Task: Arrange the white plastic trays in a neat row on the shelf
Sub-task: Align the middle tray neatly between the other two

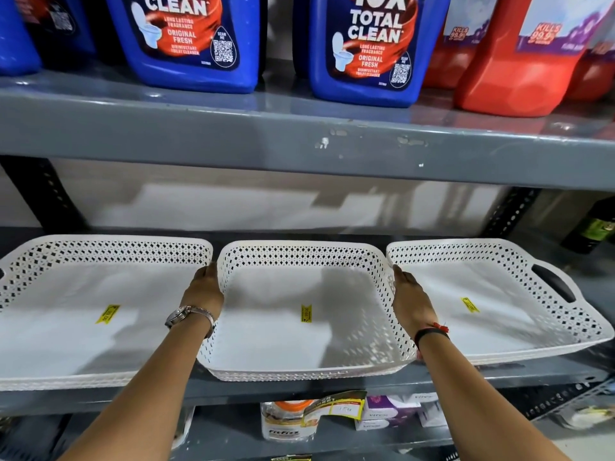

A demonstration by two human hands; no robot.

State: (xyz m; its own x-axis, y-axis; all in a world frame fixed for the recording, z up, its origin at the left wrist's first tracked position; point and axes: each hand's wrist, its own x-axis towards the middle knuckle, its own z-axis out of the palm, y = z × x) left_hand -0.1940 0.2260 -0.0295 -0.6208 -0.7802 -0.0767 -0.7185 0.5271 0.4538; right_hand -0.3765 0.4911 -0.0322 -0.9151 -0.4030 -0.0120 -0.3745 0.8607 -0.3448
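White perforated plastic middle tray (299, 327) between left hand (203, 291), right hand (411, 301).

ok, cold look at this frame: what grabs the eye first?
Three white perforated trays in a row on the grey middle shelf: the left tray, the middle tray and the right tray. The left hand and right hand take the middle tray by its side walls in a two-sided grip. On the shelf above stand blue toilet cleaner bottles, with red bottles to their right.
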